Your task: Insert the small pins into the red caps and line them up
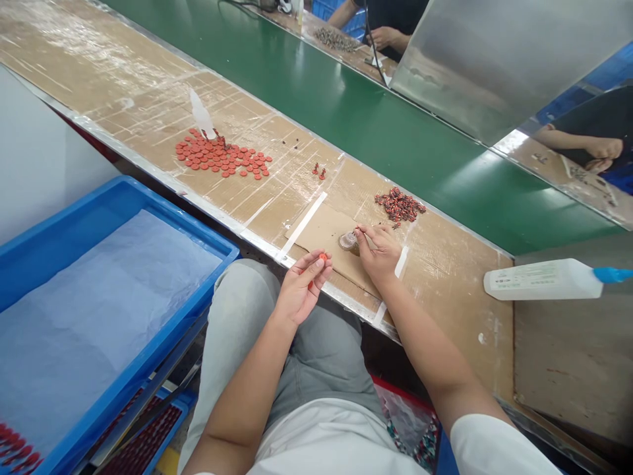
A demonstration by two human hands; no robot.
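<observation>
My left hand (pixel 302 285) is closed in a pinch on a small round red disc (pixel 323 256), held just over the table's front edge. My right hand (pixel 380 252) is at a small clear dish (pixel 347 241) on a cardboard sheet (pixel 321 227). Its thumb and forefinger are pinched together over the dish's right rim, with a small dark red part (pixel 357 229) barely visible at their tips. Behind that hand lies a pile of small red and black parts (pixel 399 205). To the left spreads a group of similar red discs (pixel 217 155).
A small white bottle (pixel 202 115) stands by the discs, and two small red pieces (pixel 319 171) stand nearby. A blue-capped bottle (pixel 544 280) lies at right. Beyond runs a green belt (pixel 297 72), with co-workers' hands (pixel 386 37) across it. A blue tray (pixel 123 191) sits at left.
</observation>
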